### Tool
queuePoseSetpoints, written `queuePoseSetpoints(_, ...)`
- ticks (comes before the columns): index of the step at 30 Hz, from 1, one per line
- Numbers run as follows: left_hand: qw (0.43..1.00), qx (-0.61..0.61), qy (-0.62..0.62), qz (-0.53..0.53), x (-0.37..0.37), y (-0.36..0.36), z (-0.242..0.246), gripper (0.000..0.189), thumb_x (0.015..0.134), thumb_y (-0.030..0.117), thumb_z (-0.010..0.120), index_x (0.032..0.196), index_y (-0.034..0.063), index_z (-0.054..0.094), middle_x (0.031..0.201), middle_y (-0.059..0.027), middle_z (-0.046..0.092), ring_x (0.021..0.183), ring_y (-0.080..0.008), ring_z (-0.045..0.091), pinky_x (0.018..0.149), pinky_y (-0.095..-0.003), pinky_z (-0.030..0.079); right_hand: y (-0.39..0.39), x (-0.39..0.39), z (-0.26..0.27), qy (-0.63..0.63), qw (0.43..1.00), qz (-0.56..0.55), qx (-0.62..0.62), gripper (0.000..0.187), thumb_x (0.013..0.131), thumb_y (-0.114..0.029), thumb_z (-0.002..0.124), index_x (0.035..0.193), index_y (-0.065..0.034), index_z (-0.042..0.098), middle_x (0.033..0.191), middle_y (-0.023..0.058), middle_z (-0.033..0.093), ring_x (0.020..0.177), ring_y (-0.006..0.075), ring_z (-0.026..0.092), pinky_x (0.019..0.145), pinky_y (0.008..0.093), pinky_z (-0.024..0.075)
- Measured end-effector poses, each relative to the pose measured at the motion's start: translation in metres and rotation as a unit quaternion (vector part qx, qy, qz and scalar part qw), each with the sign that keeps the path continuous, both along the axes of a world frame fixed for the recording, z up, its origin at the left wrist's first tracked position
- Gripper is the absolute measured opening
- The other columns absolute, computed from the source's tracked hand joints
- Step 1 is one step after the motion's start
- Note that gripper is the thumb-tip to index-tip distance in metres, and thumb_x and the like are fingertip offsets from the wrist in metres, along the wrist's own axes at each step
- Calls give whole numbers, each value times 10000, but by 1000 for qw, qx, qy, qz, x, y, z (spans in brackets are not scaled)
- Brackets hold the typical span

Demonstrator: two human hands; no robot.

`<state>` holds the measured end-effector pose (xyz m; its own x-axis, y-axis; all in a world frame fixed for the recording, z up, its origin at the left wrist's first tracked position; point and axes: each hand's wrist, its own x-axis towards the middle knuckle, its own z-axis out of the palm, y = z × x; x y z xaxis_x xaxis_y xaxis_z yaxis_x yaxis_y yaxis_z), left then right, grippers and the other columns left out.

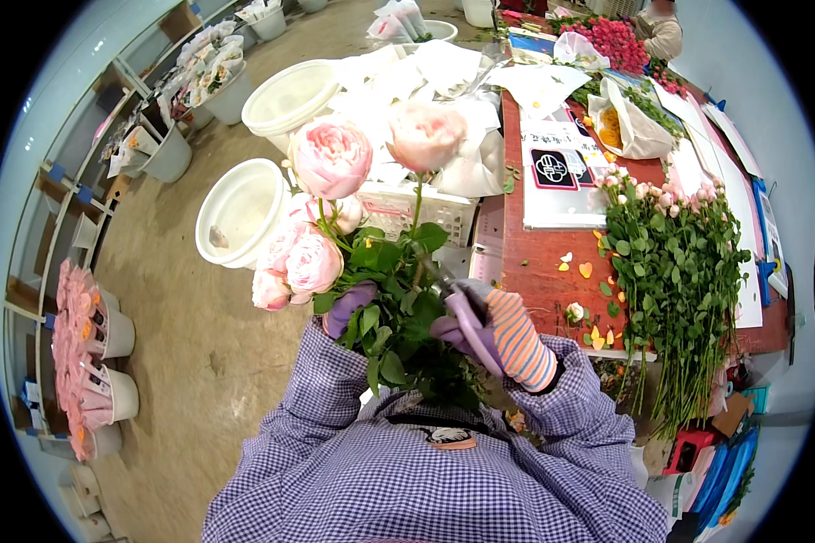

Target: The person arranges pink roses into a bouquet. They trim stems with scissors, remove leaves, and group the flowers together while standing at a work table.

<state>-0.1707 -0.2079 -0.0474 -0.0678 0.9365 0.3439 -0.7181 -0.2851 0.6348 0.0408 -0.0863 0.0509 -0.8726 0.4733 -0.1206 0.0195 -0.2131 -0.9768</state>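
My left hand, in a purple-palmed glove, grips a bunch of leafy rose stems in front of my chest. Large pale pink roses top the stems, one bloom standing apart on the right. Leaves hide part of the left fingers. My right hand wears a striped knit glove with purple fingers. It holds pruning shears by their light purple handles. The blades point up and left among the leaves beside a stem; whether they touch it I cannot tell.
A red table at the right bears a bundle of small pink roses, loose petals and printed sheets. White tubs and a plastic crate stand ahead. Wrapped pink flowers line the left. Another person is at the far right.
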Motion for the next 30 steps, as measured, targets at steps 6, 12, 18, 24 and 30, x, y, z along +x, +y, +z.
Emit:
queuePoseSetpoints(6,986,20,136,89,12,13,26,480,779,109,473,1216,-47,348,1070,-124,499,954,-221,525,848,-359,439,11,3,-8,22,997,-63,37,184,853,-225,480,851,-53,543,648,26,561,499,132,476,453,255,409)
queuePoseSetpoints(12,996,-50,11,76,5,9,-14,474,788,84,441,1230,-50,331,1104,-117,500,952,-197,530,855,-354,436,12,-6,-8,-13,925,14,380,244,830,-155,522,1034,-24,493,671,82,538,558,126,518,471,274,392)
queuePoseSetpoints(18,994,-67,60,66,19,-5,42,523,784,190,525,1220,-41,354,1174,-156,467,1028,-242,503,881,-376,423,16,-17,7,-47,957,99,268,210,839,-203,525,959,-30,514,546,46,508,442,119,482,388,263,345)
queuePoseSetpoints(24,954,108,208,186,9,-12,25,518,770,163,541,1204,-56,363,1160,-176,479,1026,-271,514,888,-404,423,24,-50,-6,-72,961,74,-255,251,880,-283,422,855,-66,547,542,-14,495,396,91,416,330,215,305)
queuePoseSetpoints(30,986,-26,13,165,5,-45,6,488,775,118,506,1203,-64,358,1095,-175,506,974,-273,542,840,-393,466,164,-14,-138,-425,785,-130,431,400,852,-367,426,916,13,534,834,208,606,774,327,607,616,415,489)
